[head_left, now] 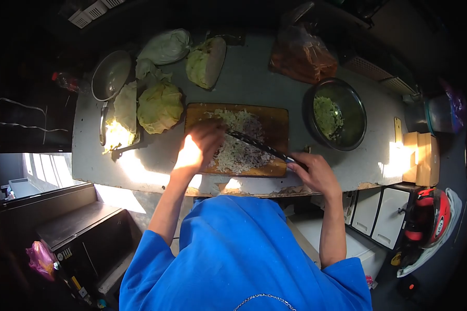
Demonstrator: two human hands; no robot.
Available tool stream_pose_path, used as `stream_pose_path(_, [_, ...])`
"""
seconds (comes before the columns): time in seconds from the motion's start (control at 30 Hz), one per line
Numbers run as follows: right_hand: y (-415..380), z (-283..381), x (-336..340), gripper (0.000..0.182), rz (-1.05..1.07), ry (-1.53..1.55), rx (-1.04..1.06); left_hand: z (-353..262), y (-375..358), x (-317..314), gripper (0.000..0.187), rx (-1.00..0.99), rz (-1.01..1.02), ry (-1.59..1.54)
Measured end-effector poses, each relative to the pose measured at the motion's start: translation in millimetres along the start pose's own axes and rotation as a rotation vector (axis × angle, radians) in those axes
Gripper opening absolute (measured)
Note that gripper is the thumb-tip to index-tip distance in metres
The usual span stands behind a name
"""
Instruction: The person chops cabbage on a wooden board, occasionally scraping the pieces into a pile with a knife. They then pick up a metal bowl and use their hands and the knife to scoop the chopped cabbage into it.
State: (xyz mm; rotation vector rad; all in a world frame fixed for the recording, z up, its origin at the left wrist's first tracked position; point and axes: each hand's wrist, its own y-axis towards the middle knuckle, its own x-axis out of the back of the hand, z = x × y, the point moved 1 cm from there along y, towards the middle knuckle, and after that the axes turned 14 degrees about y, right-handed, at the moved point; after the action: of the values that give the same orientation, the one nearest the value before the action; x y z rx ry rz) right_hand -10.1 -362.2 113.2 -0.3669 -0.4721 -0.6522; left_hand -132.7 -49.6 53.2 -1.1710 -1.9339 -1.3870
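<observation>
My right hand is closed around the handle of a kitchen knife, whose dark, spotted blade slants up and left across a wooden cutting board. Finely chopped cabbage is spread over the board and lies on both sides of the blade. My left hand is over the board's left side, fingers stretched out toward the blade's far end. Its fingertips are right at the knife's tip, partly in shadow. To the right of the board, a metal bowl holds more chopped cabbage.
Left of the board are a cabbage head, a cut cabbage piece, a wrapped cabbage and a pan. A plastic bag of orange-brown contents sits at the back. A red helmet is at lower right.
</observation>
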Motion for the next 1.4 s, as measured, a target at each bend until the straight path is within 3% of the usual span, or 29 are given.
stream_pose_path(0.17, [53.2, 23.7, 3.9, 0.034, 0.081, -0.083, -0.132, 43.3, 25.2, 7.7, 0.025, 0.089, 0.055, -0.028])
stream_pose_path(0.27, [85.0, 0.0, -9.0, 0.032, 0.0, -0.145, 0.013, 57.1, 42.0, 3.6, 0.023, 0.046, 0.052, 0.125])
stream_pose_path(0.33, [103.8, -24.1, -22.1, 0.029, -0.221, -0.204, 0.276, 66.3, 41.8, -9.3, 0.025, 0.051, 0.023, 0.165])
stream_pose_path(0.43, [121.3, -44.2, -31.4, 0.025, -0.207, -0.269, 0.273, 73.4, 39.2, -21.5, 0.024, 0.128, 0.116, 0.241])
stream_pose_path(0.5, [117.7, -52.8, -38.1, 0.023, -0.23, -0.317, 0.322, 72.0, 30.0, -27.5, 0.032, 0.028, 0.192, 0.431])
stream_pose_path(0.6, [104.0, -55.6, -36.3, 0.023, -0.19, -0.33, 0.311, 62.8, 15.2, -31.5, 0.022, 0.047, 0.153, 0.371])
stream_pose_path(0.73, [89.9, -40.6, -31.1, 0.019, -0.114, -0.265, 0.242, 52.0, 7.9, -23.4, 0.025, 0.016, 0.241, 0.387])
stream_pose_path(0.8, [91.5, -38.7, -30.9, 0.02, -0.142, -0.243, 0.24, 55.2, 9.0, -19.7, 0.026, 0.023, 0.129, 0.168])
stream_pose_path(0.97, [110.9, -50.8, -30.3, 0.021, -0.176, -0.227, 0.305, 58.0, 32.9, -19.4, 0.022, 0.138, 0.099, 0.171])
stream_pose_path(1.13, [109.8, -70.0, -37.7, 0.035, -0.241, -0.441, 0.381, 60.4, 25.5, -29.2, 0.021, 0.099, 0.085, 0.242])
stream_pose_path(1.23, [101.3, -67.5, -37.1, 0.041, -0.184, -0.404, 0.332, 62.9, 17.2, -22.2, 0.022, 0.035, 0.134, 0.198])
stream_pose_path(1.3, [101.0, -66.7, -39.2, 0.042, -0.183, -0.335, 0.317, 65.1, 13.9, -21.4, 0.034, 0.056, 0.134, 0.219])
stream_pose_path(1.4, [102.1, -63.0, -41.8, 0.045, -0.179, -0.317, 0.302, 68.7, 13.9, -29.3, 0.034, 0.109, 0.158, 0.139])
